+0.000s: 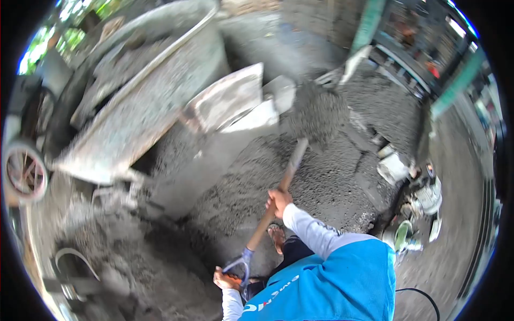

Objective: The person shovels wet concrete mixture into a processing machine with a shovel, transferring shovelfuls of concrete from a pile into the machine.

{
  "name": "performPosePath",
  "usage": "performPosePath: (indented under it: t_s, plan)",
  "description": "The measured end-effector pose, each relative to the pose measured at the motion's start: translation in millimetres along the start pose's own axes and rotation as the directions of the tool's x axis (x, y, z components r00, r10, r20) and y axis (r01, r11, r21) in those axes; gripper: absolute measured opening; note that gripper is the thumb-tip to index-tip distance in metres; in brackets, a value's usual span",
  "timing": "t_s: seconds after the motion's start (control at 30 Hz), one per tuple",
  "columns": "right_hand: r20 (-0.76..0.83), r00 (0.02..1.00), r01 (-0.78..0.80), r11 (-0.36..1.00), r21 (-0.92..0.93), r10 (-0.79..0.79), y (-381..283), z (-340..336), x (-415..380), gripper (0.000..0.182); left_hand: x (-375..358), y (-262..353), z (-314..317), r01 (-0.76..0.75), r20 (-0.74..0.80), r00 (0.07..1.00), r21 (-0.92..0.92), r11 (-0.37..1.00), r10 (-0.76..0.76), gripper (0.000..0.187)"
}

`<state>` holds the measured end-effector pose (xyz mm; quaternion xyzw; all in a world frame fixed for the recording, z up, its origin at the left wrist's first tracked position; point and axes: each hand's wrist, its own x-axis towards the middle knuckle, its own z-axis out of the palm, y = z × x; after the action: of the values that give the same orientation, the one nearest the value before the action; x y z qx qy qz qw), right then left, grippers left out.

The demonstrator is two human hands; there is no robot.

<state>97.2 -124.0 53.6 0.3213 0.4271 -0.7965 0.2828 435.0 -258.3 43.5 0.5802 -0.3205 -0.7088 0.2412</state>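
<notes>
I hold a shovel (292, 168) with both hands. My right hand (279, 202) is wrapped round the middle of its wooden shaft. Lower down, my left hand (227, 279) grips the orange bar of the D-shaped handle. At the far end, a heap of dark grey wet mix (318, 112) covers the blade, whose metal is hidden. Beneath the shaft spreads a bed of grey, grainy material (235, 198). A sandalled foot (276, 238) shows just below my right hand.
A large, mortar-crusted trough (155, 101) stands at the upper left, near a spoked wheel (25, 171). Pale slabs (230, 99) lie beyond the grey bed. On the right are a dusty motor-like machine (425, 198) and a green post (458, 85). A black cable (423, 294) curves at lower right.
</notes>
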Motion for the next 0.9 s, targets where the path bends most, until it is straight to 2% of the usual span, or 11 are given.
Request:
performPosePath:
  t_s: [0.07,0.23,0.27,0.3,0.37,0.4,0.43,0.57,0.77,0.87,0.9]
  plan:
    - [0.158,0.977,0.114,0.977,0.183,-0.144,-88,47,-17,0.014,-15,68,82,-0.112,0.196,0.975,0.006,0.994,0.109,0.042]
    - [0.393,0.799,0.255,0.848,0.465,-0.456,-285,95,-42,0.014,-74,162,250,-0.610,0.567,0.525,-0.270,0.745,0.635,0.030]
    - [0.382,0.775,0.289,0.819,0.496,-0.504,-314,89,-34,0.016,-84,171,270,-0.864,0.625,0.246,-0.204,0.460,0.740,0.028]
    - [0.279,0.728,0.383,0.708,0.593,-0.627,-352,71,-66,0.018,-137,187,323,-0.875,0.565,-0.369,-0.480,-0.070,0.738,0.035]
    - [0.233,0.657,0.462,0.627,0.627,-0.717,-365,28,-71,0.020,-158,178,337,-0.754,0.617,-0.653,-0.585,-0.298,0.440,0.031]
    - [0.227,0.661,0.459,0.624,0.632,-0.715,-361,7,-75,0.019,-170,173,334,-0.699,0.905,-0.341,-0.426,-0.574,-0.256,0.029]
    - [0.107,0.718,0.545,0.651,0.528,-0.688,-355,-9,-77,0.018,-152,141,335,-0.699,0.715,-0.688,-0.611,-0.371,0.120,0.030]
    - [0.052,0.831,0.519,0.807,0.283,-0.553,-298,-78,-25,0.019,-86,57,299,-0.834,0.866,-0.498,-0.492,-0.249,-0.046,0.031]
    - [-0.039,0.630,0.775,0.625,0.092,-0.776,-204,-26,-87,0.024,-9,51,227,-0.941,0.934,-0.340,-0.337,0.042,-0.111,0.034]
    - [0.003,0.561,0.823,0.557,-0.107,-0.828,-172,-14,-118,0.025,29,55,184,-0.824,0.971,0.155,0.228,0.518,-0.179,0.028]
    - [0.012,0.543,0.825,0.531,-0.192,-0.840,-161,-18,-124,0.026,42,63,167,-0.772,0.952,0.205,0.300,0.560,-0.228,0.028]
